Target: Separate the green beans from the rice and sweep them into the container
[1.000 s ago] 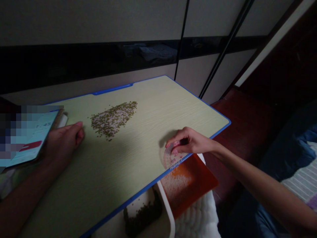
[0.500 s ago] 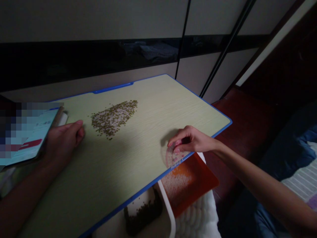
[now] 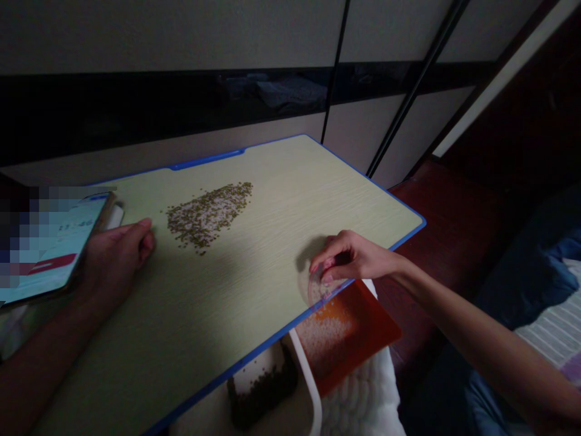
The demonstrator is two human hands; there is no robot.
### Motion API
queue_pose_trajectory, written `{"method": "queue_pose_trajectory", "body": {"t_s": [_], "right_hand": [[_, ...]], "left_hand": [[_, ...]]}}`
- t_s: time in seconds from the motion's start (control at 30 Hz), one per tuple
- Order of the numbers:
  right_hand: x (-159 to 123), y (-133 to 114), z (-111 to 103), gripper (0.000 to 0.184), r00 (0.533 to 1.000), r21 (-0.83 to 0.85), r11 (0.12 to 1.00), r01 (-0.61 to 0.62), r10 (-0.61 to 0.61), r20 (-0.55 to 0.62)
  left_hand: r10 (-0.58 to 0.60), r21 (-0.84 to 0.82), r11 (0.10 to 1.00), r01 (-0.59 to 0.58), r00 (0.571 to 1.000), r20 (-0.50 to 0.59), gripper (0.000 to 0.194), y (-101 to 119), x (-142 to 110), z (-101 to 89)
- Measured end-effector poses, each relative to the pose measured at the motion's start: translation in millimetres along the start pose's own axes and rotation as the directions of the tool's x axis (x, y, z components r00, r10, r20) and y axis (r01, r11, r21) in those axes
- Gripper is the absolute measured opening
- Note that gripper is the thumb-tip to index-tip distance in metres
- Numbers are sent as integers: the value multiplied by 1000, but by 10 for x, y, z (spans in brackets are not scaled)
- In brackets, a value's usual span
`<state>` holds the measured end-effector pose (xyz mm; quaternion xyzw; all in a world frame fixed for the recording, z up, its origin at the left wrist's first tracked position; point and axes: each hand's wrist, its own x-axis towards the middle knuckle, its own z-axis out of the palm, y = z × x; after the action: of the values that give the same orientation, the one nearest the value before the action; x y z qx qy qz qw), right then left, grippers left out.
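My right hand (image 3: 347, 257) pinches a clear protractor (image 3: 314, 289) with pinkish markings at the near edge of the pale yellow tabletop (image 3: 272, 260). Below that edge is an orange tray (image 3: 358, 339) holding white grains (image 3: 324, 333) that look like rice; a few grains show between protractor and tray. My left hand (image 3: 120, 251) rests on the left of the tabletop, fingers curled in and nothing seen in them. Between the hands, farther back, lies a mixed pile (image 3: 206, 215) of green beans and white grains.
A lit phone or tablet (image 3: 59, 254) stands at the left, beside my left wrist. Under the near edge a white container (image 3: 308, 375) holds dark green beans (image 3: 263, 393). The table's blue rim (image 3: 390, 194) faces a wardrobe (image 3: 272, 36). Bedding (image 3: 554, 309) is at the right.
The protractor has tilted and shifted slightly right towards the edge, and white grains now show dropping above the orange tray. My left hand stays in place.
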<state>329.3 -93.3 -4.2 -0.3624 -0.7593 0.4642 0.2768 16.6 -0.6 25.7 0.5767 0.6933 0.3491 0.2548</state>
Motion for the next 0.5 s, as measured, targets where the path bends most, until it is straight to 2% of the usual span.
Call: {"method": "queue_pose_trajectory", "body": {"t_s": [0.3, 0.5], "right_hand": [[-8, 8, -11, 22, 998, 55, 998, -34, 37, -46], [-4, 11, 21, 19, 993, 136, 987, -81, 92, -79]], "left_hand": [[7, -42, 999, -7, 1000, 5, 28, -171, 118, 12], [-15, 11, 1000, 14, 1000, 19, 29, -165, 101, -11]]}}
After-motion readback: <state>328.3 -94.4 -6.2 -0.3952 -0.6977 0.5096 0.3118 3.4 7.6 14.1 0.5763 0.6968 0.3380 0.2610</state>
